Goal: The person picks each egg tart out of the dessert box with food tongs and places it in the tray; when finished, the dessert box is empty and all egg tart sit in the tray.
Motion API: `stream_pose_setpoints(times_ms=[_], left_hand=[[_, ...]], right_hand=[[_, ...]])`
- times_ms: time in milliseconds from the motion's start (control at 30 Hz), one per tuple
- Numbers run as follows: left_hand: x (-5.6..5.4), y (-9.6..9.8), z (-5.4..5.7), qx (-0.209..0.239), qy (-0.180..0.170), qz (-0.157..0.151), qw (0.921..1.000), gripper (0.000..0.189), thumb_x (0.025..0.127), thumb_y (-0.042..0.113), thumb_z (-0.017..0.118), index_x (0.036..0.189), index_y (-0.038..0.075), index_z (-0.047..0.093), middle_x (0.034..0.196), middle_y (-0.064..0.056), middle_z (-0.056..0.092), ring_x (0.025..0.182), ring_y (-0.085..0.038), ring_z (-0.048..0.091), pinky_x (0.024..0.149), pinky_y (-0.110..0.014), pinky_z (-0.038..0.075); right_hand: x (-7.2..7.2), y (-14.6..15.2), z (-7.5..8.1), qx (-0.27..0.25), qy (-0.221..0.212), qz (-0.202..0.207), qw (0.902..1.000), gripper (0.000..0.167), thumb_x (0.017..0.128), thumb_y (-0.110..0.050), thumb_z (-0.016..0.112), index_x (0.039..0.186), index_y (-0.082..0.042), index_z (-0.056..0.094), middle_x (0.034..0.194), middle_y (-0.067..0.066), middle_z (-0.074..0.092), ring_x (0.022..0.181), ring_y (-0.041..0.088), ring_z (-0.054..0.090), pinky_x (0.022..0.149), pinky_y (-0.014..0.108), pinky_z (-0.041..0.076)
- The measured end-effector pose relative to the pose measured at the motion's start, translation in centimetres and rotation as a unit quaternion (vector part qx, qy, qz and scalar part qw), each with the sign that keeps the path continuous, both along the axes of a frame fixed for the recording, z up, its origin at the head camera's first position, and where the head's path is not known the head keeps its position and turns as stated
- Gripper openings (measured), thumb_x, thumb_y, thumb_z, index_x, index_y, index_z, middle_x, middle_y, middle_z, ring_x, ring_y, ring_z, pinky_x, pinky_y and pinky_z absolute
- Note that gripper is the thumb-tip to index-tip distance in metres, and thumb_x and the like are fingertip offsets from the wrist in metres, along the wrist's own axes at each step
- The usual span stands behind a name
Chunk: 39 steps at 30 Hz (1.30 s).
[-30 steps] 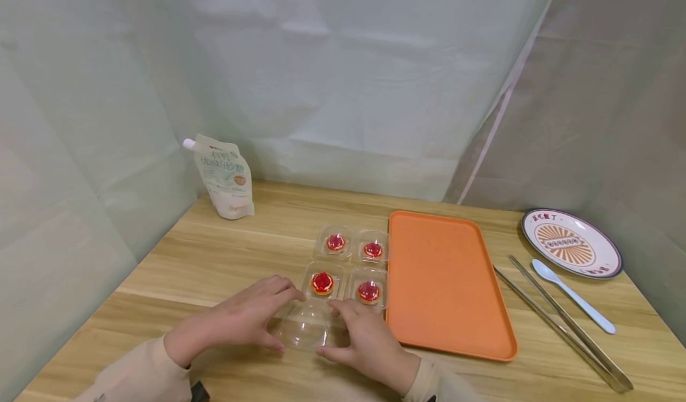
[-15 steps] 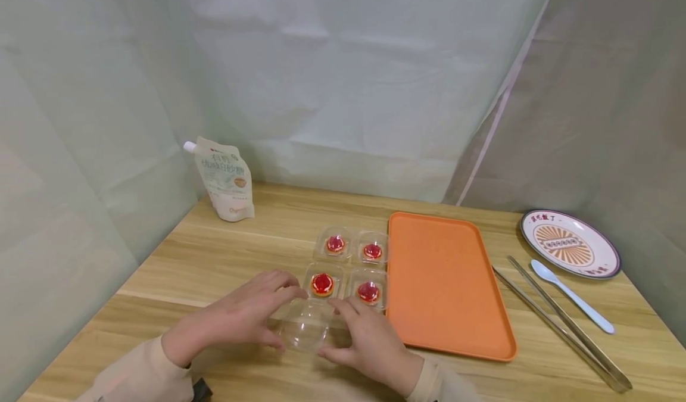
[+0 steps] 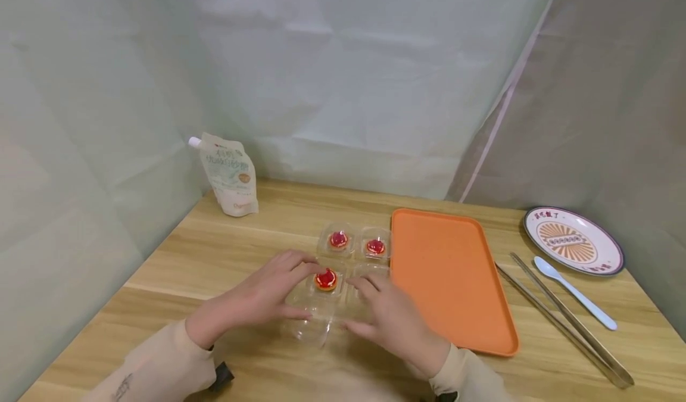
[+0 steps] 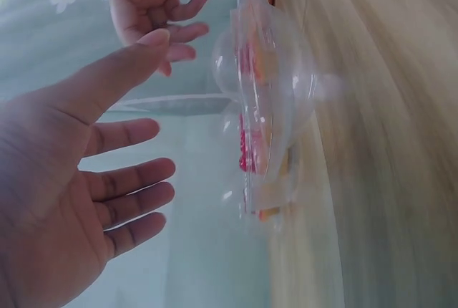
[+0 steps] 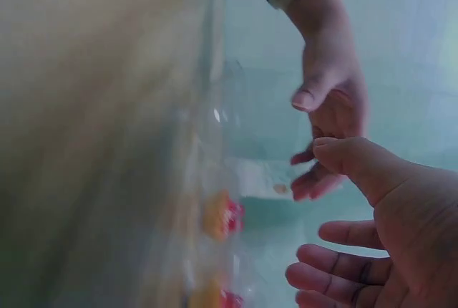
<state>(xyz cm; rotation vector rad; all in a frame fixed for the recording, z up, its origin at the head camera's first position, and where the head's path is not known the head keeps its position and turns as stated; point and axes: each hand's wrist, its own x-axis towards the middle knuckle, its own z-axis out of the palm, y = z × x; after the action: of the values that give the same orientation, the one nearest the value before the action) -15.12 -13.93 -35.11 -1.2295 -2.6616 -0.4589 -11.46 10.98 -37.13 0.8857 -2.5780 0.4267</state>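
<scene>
Clear plastic clamshell boxes (image 3: 358, 260) sit grouped on the wooden table, each visible compartment holding a small red-topped tart (image 3: 338, 239). The front-left tart (image 3: 325, 281) looks brighter, and a clear flap (image 3: 309, 329) extends from its box toward the person. My left hand (image 3: 268, 292) hovers above the left side of this box, its fingers spread and holding nothing. Over the front-right compartment is my right hand (image 3: 399, 318), also loose and holding nothing; it hides that compartment's tart in the head view. In the left wrist view both hands are apart from the plastic boxes (image 4: 261, 107).
An orange tray (image 3: 445, 271) lies right of the boxes. Beyond it are metal tongs (image 3: 568, 324), a pale blue spoon (image 3: 576, 295) and a patterned plate (image 3: 573, 241). A white spouted pouch (image 3: 230, 175) stands at the back left, near the curtain.
Both hands have lifted off the front boxes and moved slightly up and right in the head view. The right hand now covers the front-right tart. The boxes stay in place.
</scene>
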Motion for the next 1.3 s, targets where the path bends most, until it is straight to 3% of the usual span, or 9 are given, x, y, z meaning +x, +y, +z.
stream_pose_setpoints(times_ms=[333, 467, 733, 833, 1033, 1300], left_hand=[[-1.1, 1.5, 0.5, 0.007, -0.015, -0.003, 0.9999, 0.071, 0.069, 0.039, 0.084, 0.129, 0.011, 0.056, 0.127, -0.008, 0.056, 0.119, -0.025, 0.051, 0.101, -0.045, 0.046], [-1.9, 2.3, 0.5, 0.012, -0.024, -0.005, 0.9996, 0.072, 0.07, 0.039, 0.084, 0.129, 0.011, 0.056, 0.128, -0.007, 0.057, 0.12, -0.026, 0.052, 0.102, -0.046, 0.045], [-3.3, 4.7, -0.2, -0.026, -0.113, 0.019, 0.993, 0.076, 0.071, 0.042, 0.083, 0.133, 0.011, 0.052, 0.135, -0.01, 0.055, 0.127, -0.031, 0.049, 0.106, -0.049, 0.043], [-3.6, 5.3, -0.6, -0.035, -0.132, 0.033, 0.9901, 0.077, 0.071, 0.043, 0.083, 0.134, 0.011, 0.052, 0.136, -0.009, 0.054, 0.129, -0.031, 0.046, 0.109, -0.049, 0.04], [-4.4, 6.1, -1.7, -0.044, -0.122, 0.04, 0.9907, 0.08, 0.07, 0.047, 0.082, 0.134, 0.009, 0.052, 0.135, -0.01, 0.053, 0.13, -0.03, 0.044, 0.112, -0.047, 0.036], [-5.0, 6.6, -2.5, -0.058, -0.123, 0.031, 0.9902, 0.088, 0.07, 0.051, 0.08, 0.139, 0.007, 0.048, 0.138, -0.009, 0.054, 0.131, -0.028, 0.044, 0.112, -0.045, 0.036]], right_hand=[[-1.8, 1.8, 1.8, 0.015, -0.018, -0.006, 0.9997, 0.055, 0.074, -0.038, 0.081, 0.117, -0.008, 0.063, 0.111, 0.006, 0.064, 0.1, 0.021, 0.061, 0.087, 0.035, 0.054], [-2.6, 2.2, 2.3, 0.046, -0.034, -0.014, 0.9983, 0.058, 0.075, -0.04, 0.08, 0.119, -0.005, 0.063, 0.111, 0.008, 0.066, 0.102, 0.025, 0.061, 0.091, 0.038, 0.053], [-3.8, 2.8, 2.5, 0.097, -0.07, -0.015, 0.9927, 0.06, 0.077, -0.044, 0.077, 0.118, -0.003, 0.064, 0.111, 0.011, 0.067, 0.098, 0.028, 0.062, 0.089, 0.042, 0.054], [-4.3, 2.7, 2.3, 0.107, -0.072, -0.008, 0.9916, 0.059, 0.077, -0.043, 0.077, 0.117, -0.002, 0.064, 0.106, 0.01, 0.068, 0.093, 0.026, 0.062, 0.087, 0.042, 0.054], [-5.0, 2.4, 1.8, 0.127, -0.085, 0.0, 0.9883, 0.059, 0.076, -0.045, 0.077, 0.118, -0.005, 0.065, 0.11, 0.01, 0.068, 0.096, 0.027, 0.064, 0.088, 0.042, 0.054], [-5.1, 2.1, 1.2, 0.142, -0.107, -0.031, 0.9837, 0.064, 0.074, -0.049, 0.077, 0.116, -0.003, 0.064, 0.107, 0.01, 0.065, 0.093, 0.027, 0.062, 0.081, 0.044, 0.055]])
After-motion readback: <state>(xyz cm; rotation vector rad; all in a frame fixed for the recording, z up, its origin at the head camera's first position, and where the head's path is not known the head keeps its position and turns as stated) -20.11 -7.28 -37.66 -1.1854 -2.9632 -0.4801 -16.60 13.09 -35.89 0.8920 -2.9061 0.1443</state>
